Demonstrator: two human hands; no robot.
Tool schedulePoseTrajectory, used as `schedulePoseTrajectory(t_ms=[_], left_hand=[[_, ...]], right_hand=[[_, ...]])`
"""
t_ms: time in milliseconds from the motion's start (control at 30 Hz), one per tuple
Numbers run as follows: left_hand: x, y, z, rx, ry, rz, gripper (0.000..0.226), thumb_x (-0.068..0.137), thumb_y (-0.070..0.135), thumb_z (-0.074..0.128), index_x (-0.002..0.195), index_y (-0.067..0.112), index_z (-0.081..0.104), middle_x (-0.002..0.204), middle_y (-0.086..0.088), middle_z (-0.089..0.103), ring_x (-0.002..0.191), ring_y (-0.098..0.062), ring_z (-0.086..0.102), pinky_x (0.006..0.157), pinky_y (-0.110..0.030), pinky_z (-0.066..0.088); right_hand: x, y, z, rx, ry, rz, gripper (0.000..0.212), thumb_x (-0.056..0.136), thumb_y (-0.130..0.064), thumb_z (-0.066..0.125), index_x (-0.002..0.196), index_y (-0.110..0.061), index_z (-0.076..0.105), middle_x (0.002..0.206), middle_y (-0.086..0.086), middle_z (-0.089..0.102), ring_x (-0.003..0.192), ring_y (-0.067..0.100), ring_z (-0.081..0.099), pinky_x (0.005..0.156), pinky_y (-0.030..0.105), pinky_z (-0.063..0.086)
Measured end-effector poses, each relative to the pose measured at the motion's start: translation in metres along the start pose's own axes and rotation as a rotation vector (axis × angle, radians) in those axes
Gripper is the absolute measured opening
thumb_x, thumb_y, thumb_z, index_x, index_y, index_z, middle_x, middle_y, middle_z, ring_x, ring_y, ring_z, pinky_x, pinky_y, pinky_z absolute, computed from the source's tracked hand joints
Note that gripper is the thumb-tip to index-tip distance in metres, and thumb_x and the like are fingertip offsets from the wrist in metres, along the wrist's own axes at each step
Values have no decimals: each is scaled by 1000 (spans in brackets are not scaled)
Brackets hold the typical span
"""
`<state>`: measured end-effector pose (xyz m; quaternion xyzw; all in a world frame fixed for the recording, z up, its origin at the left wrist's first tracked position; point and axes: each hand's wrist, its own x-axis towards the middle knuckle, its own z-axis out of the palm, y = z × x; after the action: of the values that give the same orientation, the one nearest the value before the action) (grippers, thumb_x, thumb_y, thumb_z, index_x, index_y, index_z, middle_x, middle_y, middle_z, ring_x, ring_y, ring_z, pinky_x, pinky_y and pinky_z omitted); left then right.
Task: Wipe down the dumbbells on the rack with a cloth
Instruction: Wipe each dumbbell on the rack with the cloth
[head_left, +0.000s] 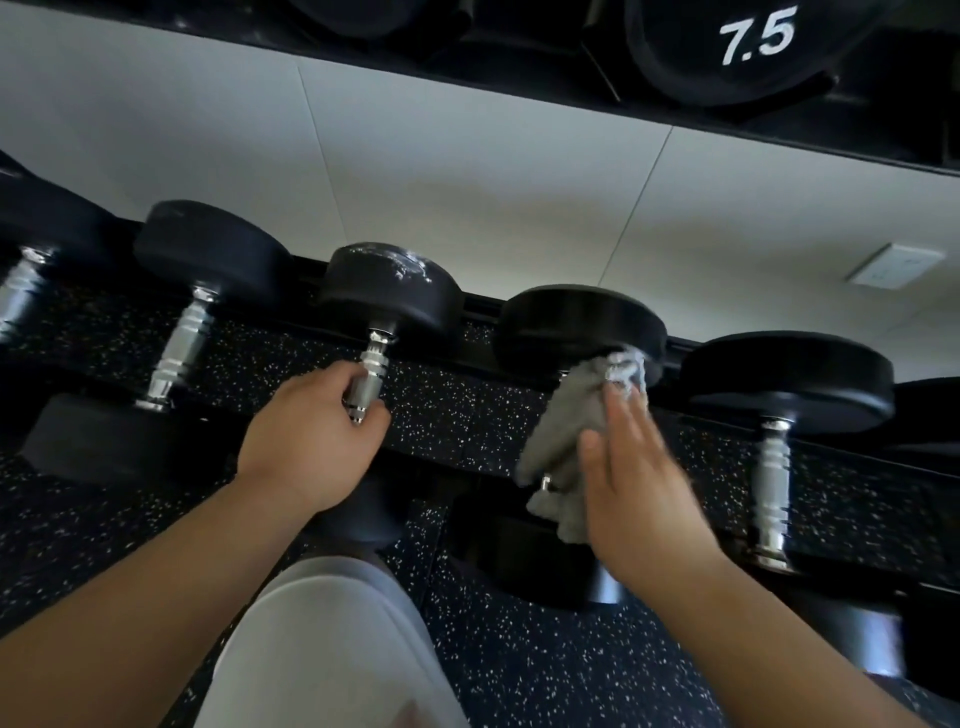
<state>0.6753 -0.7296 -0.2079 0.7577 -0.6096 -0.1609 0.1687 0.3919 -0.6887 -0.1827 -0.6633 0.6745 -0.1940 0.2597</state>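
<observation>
Right hand (639, 483), fingers flat, presses my cloth (566, 431) on one dumbbell (576, 322); left hand (306, 431) grips the next handle (371, 374). I'd wipe round the whole head.

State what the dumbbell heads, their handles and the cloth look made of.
Dumbbell heads: matte black, probably rubber-coated; dull sheen. Handles: bright metal, likely chromed steel; mirror glints, ridged grip. Cloth: grey, fuzzy pile, seemingly microfibre or terry.

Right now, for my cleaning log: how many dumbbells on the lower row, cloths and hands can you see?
Lower-row dumbbells: 5 (a dark shape at far right is too dim to count)
cloth: 1
Hands: 2, left hand and right hand
Total: 8
</observation>
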Motion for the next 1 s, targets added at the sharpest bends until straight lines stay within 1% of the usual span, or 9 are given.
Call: schedulePoseTrajectory(t_ms=[67, 133, 300, 433, 533, 667, 733, 833, 1000], left_hand=[[0, 0, 0, -3, -4, -3, 40, 93, 47, 61, 131, 36, 61, 110, 7, 65, 101, -22, 59, 78, -38, 49], [0, -1, 1, -2, -3, -1, 39, 92, 48, 60, 129, 37, 61, 104, 10, 65, 95, -20, 59, 75, -36, 48], [0, 1, 2, 28, -6, 11, 40, 91, 49, 57, 129, 36, 59, 111, 6, 67, 102, -24, 60, 82, -41, 53], [0, 1, 2, 43, -17, 12, 38, 92, 48, 58, 127, 35, 58, 110, 6, 66, 100, -24, 58, 81, -42, 53], [0, 2, 2, 40, -16, 8, 37, 91, 47, 59, 126, 36, 58, 111, 7, 66, 101, -24, 59, 81, -41, 53], [0, 2, 1, 26, -20, 4, 38, 92, 48, 59, 128, 37, 58, 108, 8, 66, 97, -21, 60, 78, -39, 52], [0, 0, 2, 20, -24, -1, 35, 92, 50, 58, 125, 40, 58, 102, 12, 66, 88, -17, 61, 71, -36, 50], [0, -3, 2, 6, -32, -13, 32, 91, 53, 56, 122, 45, 56, 99, 15, 66, 82, -14, 62, 69, -36, 52], [3, -6, 4, 1, -35, -11, 33, 92, 54, 55, 124, 45, 56, 95, 13, 67, 76, -17, 64, 63, -35, 49]], right_hand=[[14, -2, 13, 65, -284, 192, 67, 109, -45, 30, 165, -29, -3, 173, 2, 3, 158, 24, 14, 125, 41, 20], [35, -7, 20, 132, -390, 333, 72, 109, -45, 35, 164, -24, -7, 167, 16, 23, 150, 36, 31, 119, 48, 31], [71, -16, 23, 161, -217, 405, 56, 110, -40, 36, 150, -1, 29, 144, 24, 48, 128, 41, 51, 102, 45, 44], [45, -8, 21, -106, -410, 334, 45, 110, -32, 39, 142, 0, 39, 130, 22, 57, 118, 37, 58, 84, 37, 43], [42, -1, 16, -226, -484, 297, 41, 109, -32, 41, 135, 0, 47, 125, 21, 60, 114, 37, 61, 82, 37, 43], [65, -5, 20, -81, -379, 308, 43, 108, -38, 44, 124, -1, 59, 121, 20, 65, 112, 37, 63, 84, 38, 47], [65, 0, 26, 61, -283, 330, 47, 107, -43, 45, 132, -3, 52, 123, 18, 63, 113, 34, 62, 84, 35, 46], [44, 10, 20, 38, -320, 292, 45, 108, -42, 44, 136, -8, 45, 124, 13, 62, 112, 30, 61, 81, 30, 40], [-25, 22, -19, 220, -148, 210, 16, 108, -33, 46, 104, -27, 60, 91, -5, 69, 76, 11, 63, 60, 23, 47]])
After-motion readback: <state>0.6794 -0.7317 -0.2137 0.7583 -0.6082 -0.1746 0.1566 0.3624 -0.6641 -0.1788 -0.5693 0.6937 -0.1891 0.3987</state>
